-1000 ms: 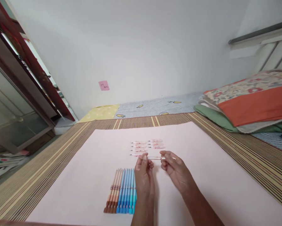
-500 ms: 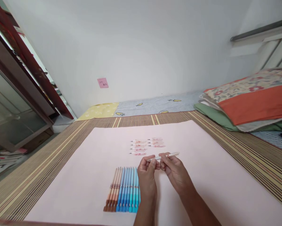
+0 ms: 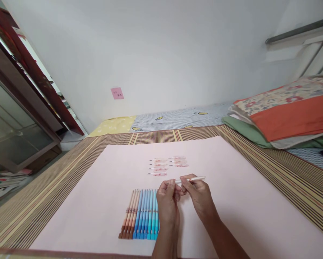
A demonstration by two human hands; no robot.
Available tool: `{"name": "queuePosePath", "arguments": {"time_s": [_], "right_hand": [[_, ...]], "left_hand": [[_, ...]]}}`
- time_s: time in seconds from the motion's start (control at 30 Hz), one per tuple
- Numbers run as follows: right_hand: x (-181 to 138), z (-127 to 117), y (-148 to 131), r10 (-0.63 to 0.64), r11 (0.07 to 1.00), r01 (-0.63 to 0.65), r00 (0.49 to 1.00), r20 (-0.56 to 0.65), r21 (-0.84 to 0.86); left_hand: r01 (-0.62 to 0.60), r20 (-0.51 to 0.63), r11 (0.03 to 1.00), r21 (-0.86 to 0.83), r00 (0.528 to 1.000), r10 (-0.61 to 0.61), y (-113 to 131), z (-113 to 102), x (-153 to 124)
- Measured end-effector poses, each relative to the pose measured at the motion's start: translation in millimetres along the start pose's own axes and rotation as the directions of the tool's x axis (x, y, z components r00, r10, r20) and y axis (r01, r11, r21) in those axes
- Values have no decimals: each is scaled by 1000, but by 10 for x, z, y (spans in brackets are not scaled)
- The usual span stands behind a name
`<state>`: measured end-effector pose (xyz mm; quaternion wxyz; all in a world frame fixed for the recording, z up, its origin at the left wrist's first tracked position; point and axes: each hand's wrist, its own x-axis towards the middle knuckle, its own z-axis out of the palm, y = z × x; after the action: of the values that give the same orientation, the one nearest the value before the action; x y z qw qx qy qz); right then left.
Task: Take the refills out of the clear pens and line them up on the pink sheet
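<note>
Above the sheet, a slim white pen [image 3: 197,178] with reddish marks lies almost level between my hands. My left hand [image 3: 167,199] is closed, its thumb and fingers pinching the pen's left end. My right hand [image 3: 201,198] is closed around the pen's middle, and the right end sticks out past the fingers. Just beyond, thin white refills [image 3: 157,173] with dark tips lie in two columns, pinkish clear pieces beside them. A row of brown and blue pens [image 3: 141,214] lies side by side left of my left wrist, which hides its right end.
A large pale pink sheet [image 3: 77,201] covers much of the striped mat [image 3: 23,201]. Folded bedding [image 3: 293,115] is piled at the right. Behind stands a white wall with a pink note [image 3: 117,93]. A glass-panelled cabinet [image 3: 15,122] is at the left.
My right fingers have shifted slightly left along the white pen, exposing more of its right end. My left fingers have changed their pinch a little. The view has tilted slightly.
</note>
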<state>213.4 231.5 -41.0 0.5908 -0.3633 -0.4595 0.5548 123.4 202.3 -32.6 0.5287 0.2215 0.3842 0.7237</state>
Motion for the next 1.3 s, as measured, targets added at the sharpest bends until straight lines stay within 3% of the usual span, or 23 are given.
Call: {"name": "queuePosePath", "arguments": {"time_s": [0.3,0.43,0.63,0.83,0.93,1.07,1.23,1.3], "right_hand": [[8,0,-32,161,944,-181,983,93,275],[-13,15,-33,144,957,-163,985,94,239],[-32,15,-33,18,1000,-18,1000,18,5],[27,-26,-3,158,978,-153,987,-26,145],[27,-26,11,168,973,-167,986,6,162],[24,-16,26,155,974,-157,988,25,165],[44,-29,69,203,956,-205,979,34,210],[44,-28,87,197,958,-199,980,32,206]], "left_hand": [[-108,191,983,149,978,79,37,-85,17],[-111,91,980,164,991,97,-6,-92,35],[69,-56,993,98,996,-64,-25,-105,72],[29,140,996,80,989,-40,28,-126,55],[16,103,991,131,994,-30,-8,-157,70],[105,-18,972,208,994,-104,-45,-185,91],[62,143,992,109,987,-78,-17,-160,87],[44,135,994,98,989,-57,-28,-158,90]]}}
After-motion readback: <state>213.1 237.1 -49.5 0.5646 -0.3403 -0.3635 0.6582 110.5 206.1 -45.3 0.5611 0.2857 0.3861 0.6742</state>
